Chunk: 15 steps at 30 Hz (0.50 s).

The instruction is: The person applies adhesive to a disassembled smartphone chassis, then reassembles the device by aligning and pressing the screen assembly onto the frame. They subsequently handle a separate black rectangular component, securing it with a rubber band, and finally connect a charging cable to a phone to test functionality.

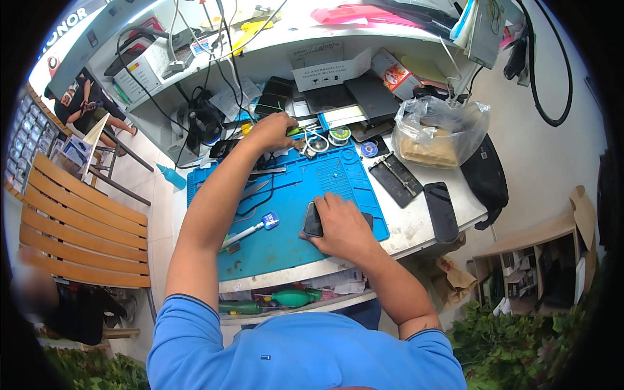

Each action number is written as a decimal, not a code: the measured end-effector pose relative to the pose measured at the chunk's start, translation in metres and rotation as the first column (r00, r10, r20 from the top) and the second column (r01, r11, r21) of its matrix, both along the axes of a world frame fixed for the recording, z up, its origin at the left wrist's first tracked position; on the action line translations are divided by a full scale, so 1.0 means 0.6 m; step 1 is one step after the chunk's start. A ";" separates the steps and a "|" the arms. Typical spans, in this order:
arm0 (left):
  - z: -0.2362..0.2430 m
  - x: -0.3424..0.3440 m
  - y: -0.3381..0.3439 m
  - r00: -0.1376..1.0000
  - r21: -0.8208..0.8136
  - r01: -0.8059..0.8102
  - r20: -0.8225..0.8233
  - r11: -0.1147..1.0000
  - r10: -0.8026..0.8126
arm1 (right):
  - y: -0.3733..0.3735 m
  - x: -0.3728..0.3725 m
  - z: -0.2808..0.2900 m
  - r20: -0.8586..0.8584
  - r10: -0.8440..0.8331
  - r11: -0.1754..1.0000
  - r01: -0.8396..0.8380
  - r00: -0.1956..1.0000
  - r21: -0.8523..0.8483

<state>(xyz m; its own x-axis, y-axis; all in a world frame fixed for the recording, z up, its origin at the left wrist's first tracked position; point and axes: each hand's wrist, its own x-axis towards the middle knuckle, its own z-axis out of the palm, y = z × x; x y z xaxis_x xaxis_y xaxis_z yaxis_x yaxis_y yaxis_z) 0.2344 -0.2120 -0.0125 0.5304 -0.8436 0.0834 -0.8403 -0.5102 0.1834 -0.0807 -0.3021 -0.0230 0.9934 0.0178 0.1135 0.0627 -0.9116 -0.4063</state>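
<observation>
My left hand (273, 133) reaches to the far edge of the blue repair mat (299, 184). Its fingers are curled together beside a yellow-green tool (304, 129); whatever is in them is hidden. Close by are a coiled white cable (317, 144) and a solder spool (339, 135). Near the mat's right front, my right hand (344, 224) grips a dark smartphone (312, 220), covering much of it. A brush-like tool with a white handle and blue head (270, 221) lies to the left of the phone. Tweezers (268, 171) rest farther back on the mat.
Right of the mat are an opened phone housing (396, 180), a black phone (441, 212) and a plastic bag with a brown package (429, 146). Cables hang from the shelf (273, 49). Green-handled tools (296, 297) fill the drawer below. Other people sit at left.
</observation>
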 end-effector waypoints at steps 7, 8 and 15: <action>0.038 0.017 0.043 0.983 -0.040 0.053 -0.173 0.998 -0.059 | 0.000 0.000 -0.005 0.077 0.009 1.000 -0.010 0.997 0.011; 0.045 0.019 0.051 0.979 -0.100 0.063 -0.188 0.993 -0.081 | 0.000 0.000 -0.003 0.070 0.009 1.000 -0.010 0.997 0.010; 0.040 0.019 0.136 0.997 0.115 -0.063 -0.030 0.991 0.067 | 0.005 0.000 0.010 0.024 0.001 1.000 -0.001 1.000 0.003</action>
